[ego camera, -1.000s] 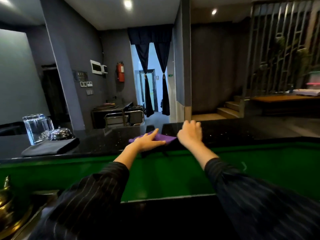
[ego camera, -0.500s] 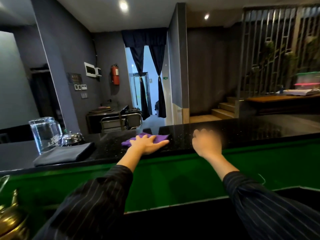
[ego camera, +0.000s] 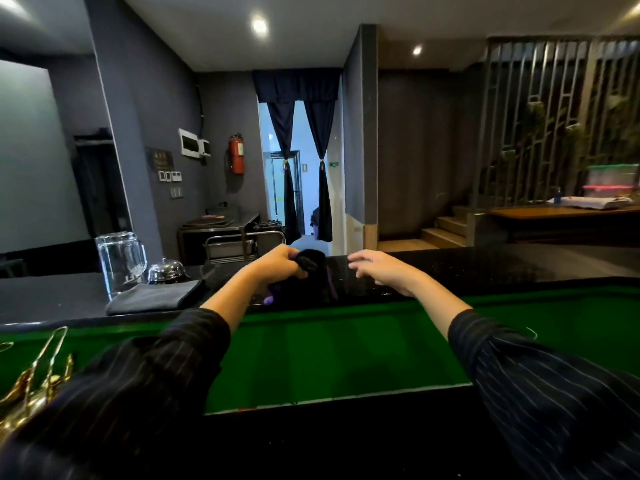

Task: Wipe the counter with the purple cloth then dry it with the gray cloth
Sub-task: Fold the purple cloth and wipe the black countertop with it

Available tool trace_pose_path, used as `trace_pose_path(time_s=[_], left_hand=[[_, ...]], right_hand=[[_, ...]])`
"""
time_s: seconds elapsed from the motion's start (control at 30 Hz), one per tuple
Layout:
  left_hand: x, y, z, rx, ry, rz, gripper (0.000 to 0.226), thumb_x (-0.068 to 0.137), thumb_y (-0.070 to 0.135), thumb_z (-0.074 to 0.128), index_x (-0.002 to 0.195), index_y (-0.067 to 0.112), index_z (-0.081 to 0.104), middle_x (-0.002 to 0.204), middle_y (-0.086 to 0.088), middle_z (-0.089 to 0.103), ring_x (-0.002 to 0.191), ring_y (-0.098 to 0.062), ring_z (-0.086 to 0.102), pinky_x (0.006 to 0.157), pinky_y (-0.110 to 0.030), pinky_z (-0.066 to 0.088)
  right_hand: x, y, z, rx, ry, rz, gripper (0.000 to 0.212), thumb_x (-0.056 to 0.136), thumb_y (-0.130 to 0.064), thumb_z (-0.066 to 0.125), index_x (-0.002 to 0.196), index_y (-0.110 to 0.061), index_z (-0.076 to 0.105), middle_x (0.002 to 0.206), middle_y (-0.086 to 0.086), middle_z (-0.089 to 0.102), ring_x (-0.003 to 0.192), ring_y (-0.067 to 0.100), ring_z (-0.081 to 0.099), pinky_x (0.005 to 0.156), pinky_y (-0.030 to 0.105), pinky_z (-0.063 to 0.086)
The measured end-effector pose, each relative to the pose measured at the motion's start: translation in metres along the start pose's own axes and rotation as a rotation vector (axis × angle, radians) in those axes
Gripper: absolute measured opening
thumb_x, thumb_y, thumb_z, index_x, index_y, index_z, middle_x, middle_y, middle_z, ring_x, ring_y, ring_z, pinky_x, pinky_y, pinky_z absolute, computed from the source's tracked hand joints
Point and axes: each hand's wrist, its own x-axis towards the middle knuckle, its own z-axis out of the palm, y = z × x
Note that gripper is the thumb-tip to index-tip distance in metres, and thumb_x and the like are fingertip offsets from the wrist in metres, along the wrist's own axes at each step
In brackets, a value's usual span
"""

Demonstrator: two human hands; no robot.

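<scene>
**Purple cloth bunched up in the air, here's where it could go sideways**

So the left hand (ego camera: 277, 265) has its fingers clamped on the purple cloth (ego camera: 317, 278); the cloth is scrunched up and hanging off the surface (ego camera: 485, 268) rather than lying flat on it; it looks nearly black in this light, with only a couple of purple edges showing low down. The right hand (ego camera: 381, 271) sits at about 3 o'clock of the left one, just above the surface, fingers apart and loose, holding nothing.

The gray cloth (ego camera: 156, 299) lies folded at roughly 9 o'clock of the left hand, near the front edge; right behind it, around 11 o'clock, are a glass jug (ego camera: 119, 261) and a little chrome bell (ego camera: 166, 270).

My guess is the wipe is wrapping up and the swap to the gray one comes next; stuff that could bite:

- dangling cloth swings left and clips the bell or the jug; the jug is tall and looks tippy
- purple cloth gets dumped on or against the gray one; if it's wet, the dry cloth is no good for drying
- the grip is only on a bunch, so the loose end could slide out and drop over the front edge
- can't tell how much of the surface out at 3 o'clock got covered; drying too soon means missed patches
</scene>
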Motion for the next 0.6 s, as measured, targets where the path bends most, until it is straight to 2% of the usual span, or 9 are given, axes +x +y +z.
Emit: trace_pose_path(time_s=[0.03,0.13,0.17,0.23,0.27,0.37,0.47,0.53,0.6], left_hand=[[0.000,0.004,-0.001,-0.075,0.011,-0.017,0.019,0.082,-0.010,0.058,0.079,0.008,0.063,0.075,-0.007,0.064,0.066,-0.013,0.063,0.062,-0.020,0.055],[0.001,0.019,0.004,-0.333,0.044,-0.074,0.020,0.084,-0.009,0.053,0.080,0.008,0.063,0.074,-0.009,0.065,0.062,-0.017,0.064,0.055,-0.025,0.054],[0.003,0.024,0.008,-0.409,0.051,-0.100,0.020,0.086,-0.008,0.052,0.081,0.008,0.063,0.072,-0.009,0.065,0.057,-0.017,0.064,0.051,-0.026,0.054],[0.009,0.030,0.017,-0.515,0.063,-0.154,0.019,0.088,-0.005,0.050,0.084,0.008,0.063,0.066,-0.009,0.066,0.050,-0.016,0.064,0.047,-0.026,0.055],[0.012,0.032,0.022,-0.557,0.066,-0.185,0.017,0.088,-0.003,0.049,0.086,0.007,0.062,0.064,-0.009,0.067,0.049,-0.017,0.065,0.047,-0.027,0.055],[0.017,0.033,0.033,-0.666,0.059,-0.303,0.012,0.092,0.004,0.049,0.088,0.007,0.060,0.065,-0.010,0.069,0.058,-0.022,0.065,0.053,-0.031,0.054],[0.020,0.030,0.038,-0.817,0.078,-0.397,0.019,0.095,0.013,0.049,0.081,0.009,0.060,0.053,-0.007,0.068,0.070,-0.023,0.060,0.065,-0.037,0.051],[0.021,0.029,0.042,-0.890,0.091,-0.417,0.020,0.095,0.016,0.050,0.080,0.010,0.061,0.054,-0.007,0.069,0.073,-0.024,0.060,0.071,-0.040,0.049],[0.019,0.031,0.043,-0.926,0.084,-0.426,0.018,0.093,0.016,0.051,0.079,0.009,0.061,0.056,-0.009,0.069,0.074,-0.025,0.060,0.073,-0.041,0.049]], right_hand=[[-0.002,-0.009,-0.001,0.035,-0.012,-0.034,0.050,0.091,-0.006,0.047,0.140,-0.017,0.045,0.139,0.005,0.052,0.125,0.018,0.047,0.097,0.035,0.038],[-0.001,-0.028,-0.004,0.116,-0.130,-0.078,0.065,0.081,-0.001,0.053,0.140,-0.026,0.041,0.136,0.008,0.053,0.125,0.026,0.049,0.104,0.052,0.038],[-0.001,-0.032,-0.003,0.112,-0.171,-0.091,0.068,0.078,-0.002,0.057,0.139,-0.029,0.040,0.132,0.011,0.056,0.122,0.030,0.052,0.100,0.053,0.042],[0.000,-0.036,0.002,0.037,-0.199,-0.134,0.071,0.078,-0.005,0.067,0.139,-0.029,0.038,0.129,0.014,0.056,0.114,0.030,0.058,0.089,0.045,0.053],[0.003,-0.034,0.004,-0.023,-0.192,-0.159,0.075,0.079,-0.007,0.071,0.141,-0.028,0.034,0.130,0.013,0.055,0.112,0.028,0.059,0.089,0.043,0.054],[0.008,-0.020,0.002,-0.116,-0.176,-0.193,0.103,0.075,-0.020,0.080,0.150,-0.033,0.012,0.136,0.013,0.049,0.113,0.024,0.059,0.099,0.043,0.049],[0.003,-0.004,-0.002,-0.109,-0.170,-0.232,0.123,0.060,-0.034,0.089,0.149,-0.042,0.004,0.148,0.011,0.032,0.130,0.028,0.046,0.109,0.048,0.040],[-0.001,0.004,0.000,-0.209,-0.132,-0.287,0.124,0.056,-0.031,0.091,0.148,-0.042,0.007,0.149,0.009,0.027,0.135,0.026,0.037,0.111,0.047,0.037],[-0.002,0.010,0.002,-0.294,-0.045,-0.319,0.107,0.062,-0.016,0.085,0.143,-0.037,0.018,0.140,0.010,0.035,0.125,0.027,0.045,0.101,0.045,0.046]])
